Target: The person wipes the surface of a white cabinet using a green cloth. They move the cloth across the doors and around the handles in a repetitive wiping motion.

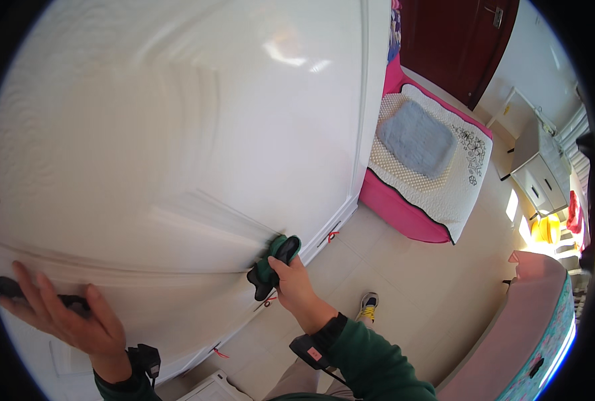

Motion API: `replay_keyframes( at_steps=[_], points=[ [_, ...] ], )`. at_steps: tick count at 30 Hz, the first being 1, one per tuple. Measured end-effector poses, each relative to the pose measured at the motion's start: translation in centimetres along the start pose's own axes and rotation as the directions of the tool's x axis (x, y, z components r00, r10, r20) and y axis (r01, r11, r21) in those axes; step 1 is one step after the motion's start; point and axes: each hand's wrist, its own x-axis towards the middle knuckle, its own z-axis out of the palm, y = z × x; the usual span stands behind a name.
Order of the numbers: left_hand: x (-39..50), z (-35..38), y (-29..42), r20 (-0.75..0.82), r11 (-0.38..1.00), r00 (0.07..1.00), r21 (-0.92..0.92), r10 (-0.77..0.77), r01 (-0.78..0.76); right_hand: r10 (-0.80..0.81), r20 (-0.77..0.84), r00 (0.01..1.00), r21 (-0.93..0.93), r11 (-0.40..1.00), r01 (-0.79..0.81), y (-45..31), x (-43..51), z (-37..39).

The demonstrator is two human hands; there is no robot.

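My right hand (295, 285) grips a bunched green and black cloth item (275, 265) against the glossy white cabinet front (277, 150), beside the seam between panels. At the lower left, my left hand (67, 321) has its fingers spread near a black handle (72, 302) on the white front; whether the fingertips touch it I cannot tell. Both wrists carry black devices on straps. Along the lower edge of the cabinet, a red ribbon (333, 236) is tied to a handle, with more ribbons on handles further down.
A pink sofa section (407, 223) with a white quilted cover and grey cushion (417, 138) stands right of the cabinet. A dark red door (455, 45), a white drawer unit (540, 183) and a yellow stool (546, 229) lie beyond. A bed edge (513, 326) curves at lower right.
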Motion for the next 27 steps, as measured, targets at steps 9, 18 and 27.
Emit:
replay_keyframes(
  at_steps=[9,18,27],
  points=[
    [-4.9,-6.0,0.3,0.187,0.834,0.981,-0.53,-0.06,0.152,-0.027,0.261,0.965,0.147,0.989,-0.012,-4.8,-6.4,6.8],
    [-7.7,-10.1,2.9,0.579,0.224,0.815,-0.792,-0.013,0.567,0.114,0.654,0.748,0.04,0.982,-0.185,-10.6,-10.3,8.2],
    [-6.2,-11.3,7.5,0.712,-0.893,0.7,-0.35,-0.058,0.282,-0.087,0.818,0.568,-0.44,0.541,0.716,-7.4,-17.7,15.2]
  ],
)
